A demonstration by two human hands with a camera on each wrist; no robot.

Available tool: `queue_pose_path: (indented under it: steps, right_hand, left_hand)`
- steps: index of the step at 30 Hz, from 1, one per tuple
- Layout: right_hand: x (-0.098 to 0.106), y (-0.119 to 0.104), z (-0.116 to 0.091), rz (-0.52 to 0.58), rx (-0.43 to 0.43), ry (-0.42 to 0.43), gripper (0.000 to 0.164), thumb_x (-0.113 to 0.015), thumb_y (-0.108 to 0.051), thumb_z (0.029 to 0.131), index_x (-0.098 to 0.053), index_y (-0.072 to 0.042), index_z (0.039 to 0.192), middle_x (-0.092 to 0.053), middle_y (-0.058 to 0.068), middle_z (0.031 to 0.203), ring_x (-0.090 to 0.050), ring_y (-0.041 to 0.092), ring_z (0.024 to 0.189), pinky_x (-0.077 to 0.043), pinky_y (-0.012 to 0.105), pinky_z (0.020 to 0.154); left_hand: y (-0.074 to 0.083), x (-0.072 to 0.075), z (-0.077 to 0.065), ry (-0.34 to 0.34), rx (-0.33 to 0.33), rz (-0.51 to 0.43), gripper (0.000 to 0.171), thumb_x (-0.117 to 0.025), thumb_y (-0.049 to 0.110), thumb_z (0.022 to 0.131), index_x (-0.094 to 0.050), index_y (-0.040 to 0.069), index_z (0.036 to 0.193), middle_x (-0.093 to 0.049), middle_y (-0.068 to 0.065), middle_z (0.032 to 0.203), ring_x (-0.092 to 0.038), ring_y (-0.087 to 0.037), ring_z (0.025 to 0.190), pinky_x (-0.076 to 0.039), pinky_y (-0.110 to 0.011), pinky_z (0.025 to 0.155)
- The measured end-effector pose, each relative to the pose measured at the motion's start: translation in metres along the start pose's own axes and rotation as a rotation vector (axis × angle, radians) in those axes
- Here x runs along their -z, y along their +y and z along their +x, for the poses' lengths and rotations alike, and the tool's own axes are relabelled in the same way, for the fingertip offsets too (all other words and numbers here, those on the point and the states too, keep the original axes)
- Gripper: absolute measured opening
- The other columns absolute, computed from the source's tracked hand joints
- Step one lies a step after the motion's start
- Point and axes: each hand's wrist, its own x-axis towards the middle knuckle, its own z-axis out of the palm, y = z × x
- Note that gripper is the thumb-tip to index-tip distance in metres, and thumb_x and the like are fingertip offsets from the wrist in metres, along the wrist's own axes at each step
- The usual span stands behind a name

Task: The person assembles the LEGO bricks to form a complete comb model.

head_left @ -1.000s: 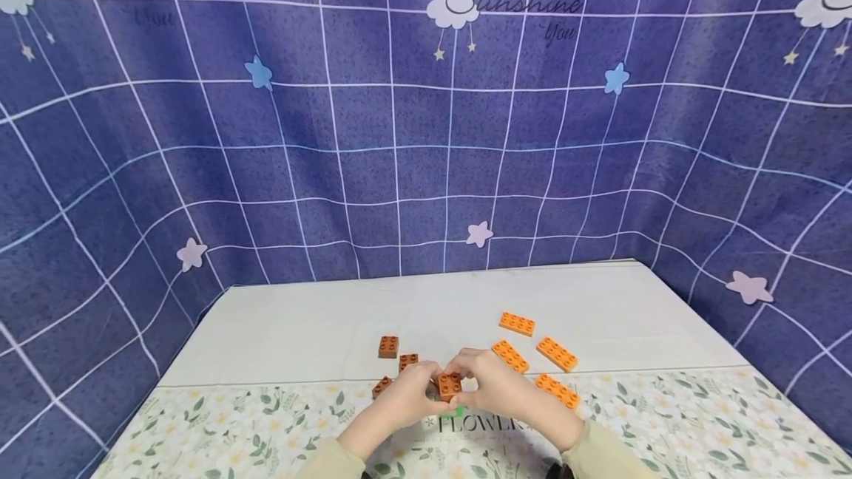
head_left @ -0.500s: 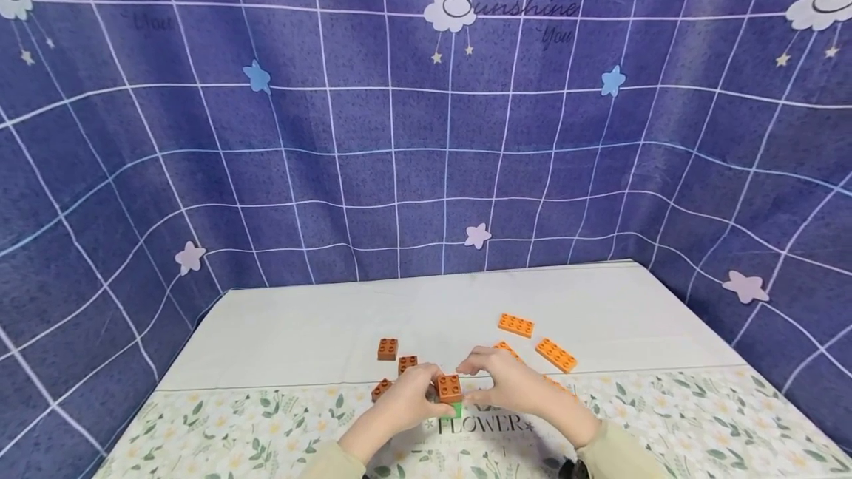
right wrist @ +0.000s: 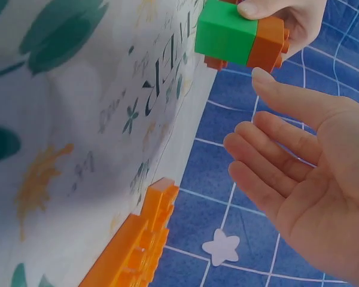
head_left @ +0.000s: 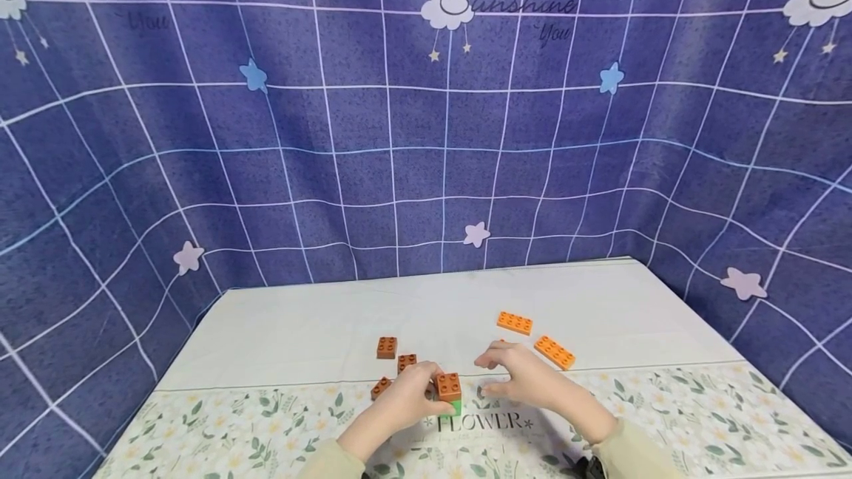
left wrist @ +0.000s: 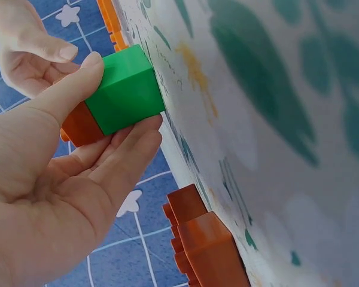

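A brown toy building brick (head_left: 449,386) sits on top of a green brick (left wrist: 128,89), the two stacked on the tablecloth. My left hand (head_left: 406,395) grips this stack, its thumb on the green brick near the seam and its fingers along the far side. To the right of the stack, my right hand (head_left: 532,377) is apart from it and holds nothing; in the right wrist view its fingers (right wrist: 275,149) are relaxed and the palm shows. Just beyond my left hand lie several loose brown bricks (head_left: 387,347).
Flat orange bricks (head_left: 555,352) lie right of centre, some hidden behind my right hand and forearm. The table (head_left: 299,324) is white at the back, with a floral cloth (head_left: 266,420) in front. A blue grid curtain (head_left: 426,168) encloses the back and sides.
My right hand has let go of the brown brick and moved away to the right, covering nearer orange bricks. My left hand stays on the stack, whose green brick now shows more.
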Motion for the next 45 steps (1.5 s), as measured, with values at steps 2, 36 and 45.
queue_pose_path:
  steps: [2, 36, 45]
  right_hand:
    - [0.001, 0.002, -0.002, -0.016, 0.003, 0.003, 0.032, -0.074, -0.014, 0.079, -0.066, -0.002, 0.107, -0.065, 0.007, 0.099, -0.062, 0.018, 0.09, -0.055, 0.03, 0.079]
    - [0.016, 0.035, -0.031, -0.004, -0.075, 0.129, 0.036, -0.075, -0.023, 0.08, -0.067, 0.0, 0.106, -0.067, 0.009, 0.097, -0.062, 0.024, 0.087, -0.055, 0.036, 0.075]
    - [0.02, 0.043, -0.038, 0.008, -0.115, 0.115, 0.034, -0.074, -0.021, 0.081, -0.066, 0.001, 0.106, -0.065, 0.01, 0.098, -0.063, 0.027, 0.087, -0.055, 0.034, 0.074]
  left_hand:
    - [0.0, 0.0, 0.0, 0.0, -0.006, 0.002, 0.049, -0.079, 0.034, 0.073, -0.062, 0.005, 0.108, -0.062, 0.002, 0.09, -0.058, -0.009, 0.078, -0.051, -0.024, 0.065]
    - [0.004, 0.003, 0.0, -0.03, -0.004, 0.01, 0.055, -0.077, 0.035, 0.076, -0.059, 0.003, 0.117, -0.063, -0.007, 0.107, -0.06, -0.015, 0.088, -0.053, -0.029, 0.072]
    - [0.001, 0.002, 0.0, -0.017, -0.004, 0.027, 0.056, -0.077, 0.036, 0.075, -0.06, 0.003, 0.117, -0.064, -0.006, 0.107, -0.061, -0.015, 0.089, -0.054, -0.029, 0.073]
